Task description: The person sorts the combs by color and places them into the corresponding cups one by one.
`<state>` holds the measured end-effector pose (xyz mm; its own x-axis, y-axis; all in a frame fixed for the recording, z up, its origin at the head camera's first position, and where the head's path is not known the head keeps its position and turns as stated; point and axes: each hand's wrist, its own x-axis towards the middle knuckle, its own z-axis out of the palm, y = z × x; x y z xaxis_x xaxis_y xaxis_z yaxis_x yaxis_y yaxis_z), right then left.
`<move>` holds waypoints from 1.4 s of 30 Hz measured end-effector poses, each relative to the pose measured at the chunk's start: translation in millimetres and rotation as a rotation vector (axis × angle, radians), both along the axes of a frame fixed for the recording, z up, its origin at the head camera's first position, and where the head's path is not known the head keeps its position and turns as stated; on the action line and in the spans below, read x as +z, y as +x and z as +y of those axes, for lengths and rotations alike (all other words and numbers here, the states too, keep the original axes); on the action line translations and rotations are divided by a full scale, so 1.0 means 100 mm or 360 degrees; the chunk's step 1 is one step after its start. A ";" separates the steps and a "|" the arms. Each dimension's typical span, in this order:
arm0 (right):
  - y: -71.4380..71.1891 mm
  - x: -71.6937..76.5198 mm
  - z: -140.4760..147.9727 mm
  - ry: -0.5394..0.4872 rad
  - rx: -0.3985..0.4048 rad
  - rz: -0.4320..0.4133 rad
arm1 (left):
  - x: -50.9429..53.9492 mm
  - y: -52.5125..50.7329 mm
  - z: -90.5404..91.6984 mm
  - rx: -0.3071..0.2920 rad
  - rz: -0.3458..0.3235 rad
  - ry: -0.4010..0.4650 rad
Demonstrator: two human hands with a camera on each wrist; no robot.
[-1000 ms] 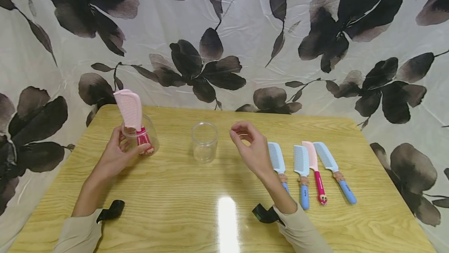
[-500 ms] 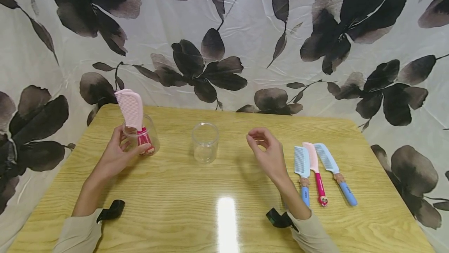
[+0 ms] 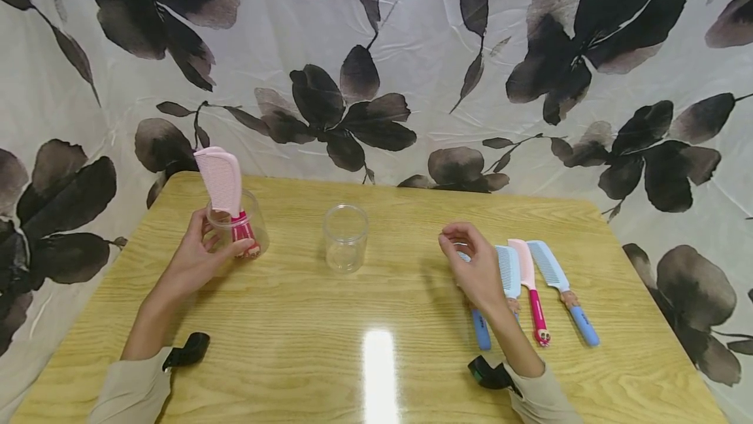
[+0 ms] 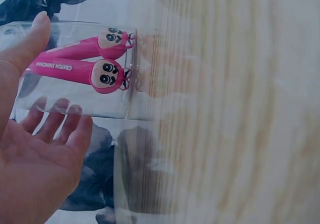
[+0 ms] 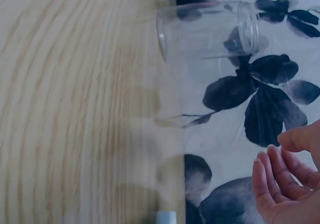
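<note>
My left hand (image 3: 197,257) holds a clear jar (image 3: 257,215) at the left of the table. Inside it lean two pink combs (image 3: 222,182), teeth up; their magenta handles (image 4: 70,70) with cartoon-face ends show through the wall in the left wrist view. Thumb and fingers lie on opposite sides of the jar. My right hand (image 3: 475,270), loosely curled and holding nothing, hovers over a blue comb (image 3: 481,331), hiding most of its head. Beside that comb lie another blue comb (image 3: 508,267), a pink comb (image 3: 536,309) and a third blue comb (image 3: 579,323).
A second clear jar (image 3: 345,241) with nothing in it stands upright near the table's middle. The wooden table (image 3: 294,345) ends at a floral cloth (image 3: 376,104) behind. Light glares off the front of the tabletop.
My right hand has moved rightward, from near the middle jar to over the leftmost blue comb. The left hand and its jar have stayed put.
</note>
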<state>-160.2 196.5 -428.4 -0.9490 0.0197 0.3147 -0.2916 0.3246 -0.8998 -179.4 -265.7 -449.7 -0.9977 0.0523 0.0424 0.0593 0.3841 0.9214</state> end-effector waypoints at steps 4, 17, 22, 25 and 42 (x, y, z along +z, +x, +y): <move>0.02 -0.01 0.10 -0.0004 -0.0011 -0.0042 | 0.00 0.00 0.00 0.0002 -0.0008 -0.0014; 0.08 -0.08 0.53 0.0058 -0.0189 -0.0118 | -0.01 0.01 0.01 -0.0001 0.0001 -0.0009; 0.13 -0.10 0.69 0.0061 -0.0274 -0.0142 | -0.01 0.01 0.01 0.0004 -0.0005 -0.0015; 0.15 -0.11 0.77 0.0074 -0.0337 -0.0169 | 0.00 0.02 0.00 0.0007 -0.0015 -0.0008; 0.20 -0.29 1.23 0.0169 -0.0534 -0.0337 | 0.00 0.02 0.00 0.0006 -0.0014 -0.0016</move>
<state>-140.6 319.0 -457.6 -0.9394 0.3173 0.1301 0.0345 0.4648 -0.8848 -177.5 -265.4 -450.0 -0.9982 0.0492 0.0333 0.0501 0.3937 0.9179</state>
